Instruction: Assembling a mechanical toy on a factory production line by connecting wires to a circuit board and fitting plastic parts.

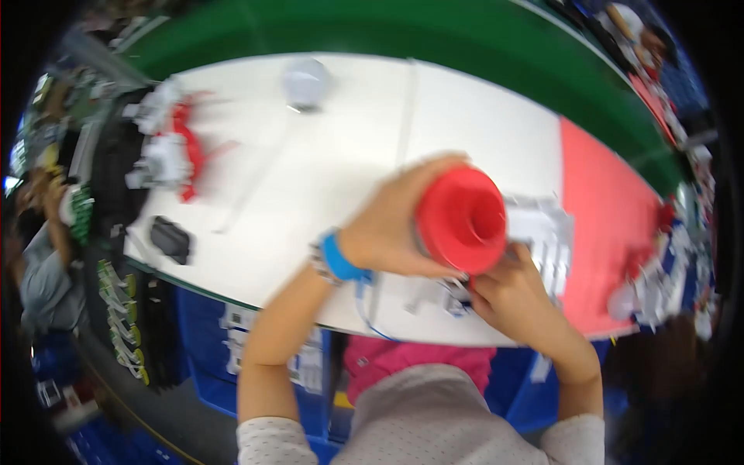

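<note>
Wht tbl [349, 108] w/ grn strip [333, 29] beyond

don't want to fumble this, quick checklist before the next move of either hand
1. Left hand holding the red piece: ok, wrapped against its side.
2. Right hand gripping securely: cannot tell, its grip is partly hidden and blurred.
3. Blue wristband worn: ok, on the left wrist.
4. Red piece's opening in view: ok, facing the camera.
5. White rounded object clear of both hands: ok, toward the table's far side.
</note>
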The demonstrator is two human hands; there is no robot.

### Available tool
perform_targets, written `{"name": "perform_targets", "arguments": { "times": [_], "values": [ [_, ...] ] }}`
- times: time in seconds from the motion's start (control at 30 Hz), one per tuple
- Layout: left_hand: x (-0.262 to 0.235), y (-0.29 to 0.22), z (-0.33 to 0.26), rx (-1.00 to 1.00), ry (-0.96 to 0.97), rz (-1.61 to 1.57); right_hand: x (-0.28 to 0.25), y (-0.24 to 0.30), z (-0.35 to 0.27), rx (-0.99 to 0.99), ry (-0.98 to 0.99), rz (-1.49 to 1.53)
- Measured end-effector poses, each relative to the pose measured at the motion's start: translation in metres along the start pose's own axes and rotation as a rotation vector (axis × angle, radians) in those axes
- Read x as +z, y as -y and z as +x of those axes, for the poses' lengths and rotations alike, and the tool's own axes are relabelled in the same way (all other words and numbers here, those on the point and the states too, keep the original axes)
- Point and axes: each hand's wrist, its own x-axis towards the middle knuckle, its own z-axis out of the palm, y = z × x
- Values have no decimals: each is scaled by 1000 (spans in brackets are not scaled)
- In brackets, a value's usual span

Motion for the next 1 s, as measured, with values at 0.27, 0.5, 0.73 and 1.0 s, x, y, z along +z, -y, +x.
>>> {"name": "perform_targets", "arguments": {
  "times": [0.27, 0.5, 0.73, 1.0],
  "values": [
    [6, -12, -4, -103, 16, -177, -4, 0, -5, -47, -9, 24],
    [3, -22, -3, -50, 5, -95, -9, 0, -7, -80, -85, 4],
    [-3, -71, 17, 93, 80, 198, -47, -3, -26, -8, -551, 239],
    [25, -124, 43, 155, 97, 607, -27, -16, -10, -7, -500, 814]
  ]
}}
